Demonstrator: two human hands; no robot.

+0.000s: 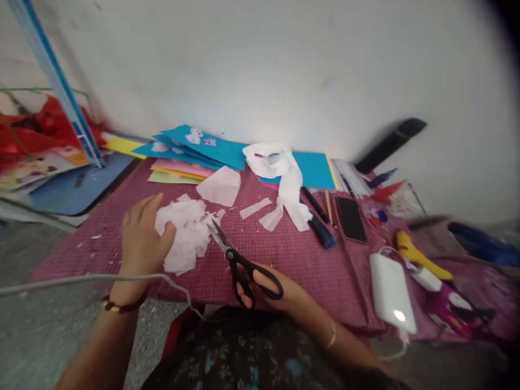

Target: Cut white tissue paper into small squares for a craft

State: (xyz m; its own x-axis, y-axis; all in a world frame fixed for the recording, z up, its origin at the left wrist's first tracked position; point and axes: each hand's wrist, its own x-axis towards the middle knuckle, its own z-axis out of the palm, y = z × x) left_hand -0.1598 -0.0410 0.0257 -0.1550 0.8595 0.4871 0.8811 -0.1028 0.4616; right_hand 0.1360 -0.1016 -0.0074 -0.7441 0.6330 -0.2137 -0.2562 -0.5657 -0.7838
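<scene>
My right hand point(266, 284) grips black-handled scissors point(230, 254), fingers through the loops. The blades stand slightly apart, their tips beside a heap of white paper pieces point(184, 230). On the heap's left edge rests my left hand point(144, 233), fingers stretched out and thumb apart, with nothing seen in its grasp. Behind the heap lies a larger white paper piece point(221, 186). A white strip point(255, 208) sits to its right, and a long loose length of white paper point(289, 184) curls farther back.
Blue sheets point(227, 149) with small crumpled paper bits lie along the wall. To the right are dark pens, a pencil, a phone point(351, 218), a white power bank point(392, 292) and a yellow object point(422, 254). A grey cable point(101, 277) crosses over my left wrist.
</scene>
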